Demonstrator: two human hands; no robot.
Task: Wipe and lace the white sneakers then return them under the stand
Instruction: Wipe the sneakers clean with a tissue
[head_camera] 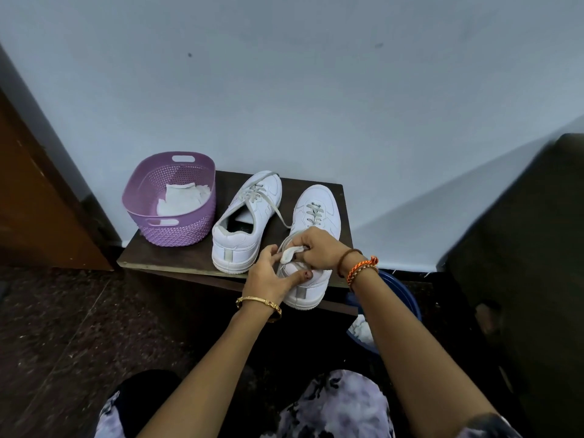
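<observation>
Two white sneakers stand on a low dark wooden stand (177, 257), toes pointing at the wall. The left sneaker (245, 222) is loosely laced, one lace trailing toward the right sneaker (317, 213). My right hand (319, 249) is over the right sneaker's opening, fingers closed on a small white wipe (292, 252) pressed at the collar. My left hand (271, 275) grips the heel of that same sneaker, thumb across the back. The right sneaker's opening is hidden by both hands.
A purple perforated basket (172, 229) with white cloths inside sits at the stand's left end. A blue basin (407, 298) holding white cloth lies on the floor under my right forearm. A brown door is on the left, dark furniture on the right.
</observation>
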